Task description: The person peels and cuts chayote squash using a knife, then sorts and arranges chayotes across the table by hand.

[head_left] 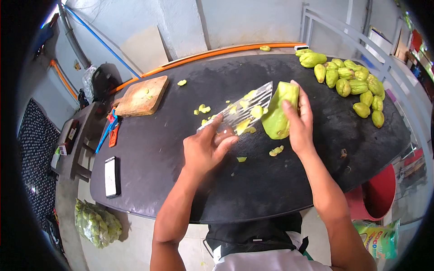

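In my left hand is a wide-bladed knife, its shiny blade blurred into stripes and dotted with pale green slices. The handle is hidden by my fingers. My right hand grips a large green chayote from its right side, with the thumb across its front. The chayote is held upright above the table, its top end looking cut flat. The blade's tip is close to its left side; whether they touch I cannot tell. Small chayote slices lie scattered on the table below and around the blade.
A pile of whole chayotes covers the right back of the black table. On the left are a wooden cutting board, blue and orange tools and a phone. A red bin and a filled plastic bag stand below.
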A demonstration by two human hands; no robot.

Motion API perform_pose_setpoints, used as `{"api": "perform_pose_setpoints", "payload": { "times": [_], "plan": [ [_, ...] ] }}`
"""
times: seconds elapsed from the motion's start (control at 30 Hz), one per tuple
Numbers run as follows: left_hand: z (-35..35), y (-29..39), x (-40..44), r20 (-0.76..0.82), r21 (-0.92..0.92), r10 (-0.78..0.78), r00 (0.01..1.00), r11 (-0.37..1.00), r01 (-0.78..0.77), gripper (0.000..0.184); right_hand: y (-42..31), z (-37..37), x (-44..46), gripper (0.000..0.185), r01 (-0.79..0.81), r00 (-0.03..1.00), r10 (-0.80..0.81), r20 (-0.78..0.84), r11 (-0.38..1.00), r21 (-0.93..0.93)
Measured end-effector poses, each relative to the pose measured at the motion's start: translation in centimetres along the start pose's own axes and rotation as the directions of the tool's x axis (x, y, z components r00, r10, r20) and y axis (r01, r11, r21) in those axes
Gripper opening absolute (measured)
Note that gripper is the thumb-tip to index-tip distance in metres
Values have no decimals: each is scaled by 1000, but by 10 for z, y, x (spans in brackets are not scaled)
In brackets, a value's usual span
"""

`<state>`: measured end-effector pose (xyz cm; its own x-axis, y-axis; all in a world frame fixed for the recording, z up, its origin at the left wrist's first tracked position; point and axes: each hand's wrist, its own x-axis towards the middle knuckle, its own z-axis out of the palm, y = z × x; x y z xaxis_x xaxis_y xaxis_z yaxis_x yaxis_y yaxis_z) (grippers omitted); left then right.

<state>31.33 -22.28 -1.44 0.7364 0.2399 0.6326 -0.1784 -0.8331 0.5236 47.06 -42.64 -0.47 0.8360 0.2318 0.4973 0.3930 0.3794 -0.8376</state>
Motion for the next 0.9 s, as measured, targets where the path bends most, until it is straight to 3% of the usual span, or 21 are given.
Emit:
{"api": "perform_pose_setpoints", "payload": {
  "times": [0.03,0.1,0.13,0.17,0.23,0.27,0.3,0.43,0.5,0.6,0.67,0.7,0.73,0.83,0.9],
  "plan": [
    [2,4,-2,8,-28,4,1000,1000,-4,67,6,-4,2,54,-164,986,166,10,964,207],
    [7,12,-3,4,-15,97,995,995,-97,74,15,-13,3,49,-446,880,456,136,691,569],
    [8,17,-2,22,52,198,980,979,-199,78,7,-10,-1,41,-529,825,535,182,618,581],
    [8,24,-1,49,116,294,954,947,-298,81,36,-18,-1,40,-537,809,545,222,531,655],
    [15,33,-4,80,172,404,911,895,-412,88,45,-23,-3,48,-693,702,426,571,225,685],
    [14,38,-4,92,177,441,893,875,-451,89,48,-24,-5,49,-679,696,519,496,253,689],
    [15,41,-4,104,180,478,872,854,-489,90,31,-19,-7,51,-715,631,527,569,111,690],
    [21,45,-5,60,195,565,823,802,-564,93,42,-18,-9,53,-732,612,505,609,69,678],
    [17,49,-9,116,201,520,846,822,-533,93,44,-17,-12,53,-736,626,481,614,102,669],
    [16,53,-5,97,205,549,830,805,-556,93,41,-14,-12,53,-751,603,428,673,21,660],
    [19,45,-4,41,179,569,822,805,-566,93,30,-14,-17,52,-747,581,495,646,11,664],
    [12,45,-3,90,201,510,856,832,-517,93,24,-14,-18,52,-746,569,527,631,7,666],
    [10,43,-4,94,208,508,856,831,-516,94,21,-14,-16,52,-770,566,469,678,7,638],
    [6,48,-5,79,180,510,856,838,-516,93,19,-11,-17,52,-734,632,539,556,188,652],
    [6,48,-4,78,154,504,860,846,-510,93,20,-13,-14,51,-746,617,547,567,174,643]
  ]
}}
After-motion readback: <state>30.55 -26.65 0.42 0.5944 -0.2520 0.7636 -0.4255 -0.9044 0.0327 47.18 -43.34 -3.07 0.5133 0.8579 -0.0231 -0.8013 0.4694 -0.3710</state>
